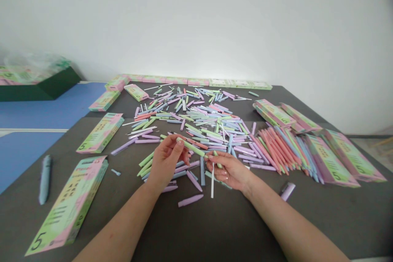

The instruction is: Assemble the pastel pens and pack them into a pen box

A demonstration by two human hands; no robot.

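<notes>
My left hand (168, 157) pinches the upper end of a light green pen barrel (194, 148), which slants down to the right. The barrel's lower end meets the fingertips of my right hand (229, 168). From those same right fingers a thin white pen refill (212, 182) hangs down, and a short green pen piece (217, 159) also sticks out between them. Whether the refill touches the barrel, I cannot tell. Beneath and behind both hands spreads a loose heap of pastel pen parts (211, 125). Two purple pen pieces (190, 200) lie just in front of the heap.
Green-and-pink boxes (69, 204) lie at the left, and more boxes (334, 159) at the right. A row of boxes (176, 80) lines the far edge. Assembled-looking pens (278, 147) are bunched at right. A blue pen-shaped object (45, 179) lies far left, near a dark green bin (58, 84).
</notes>
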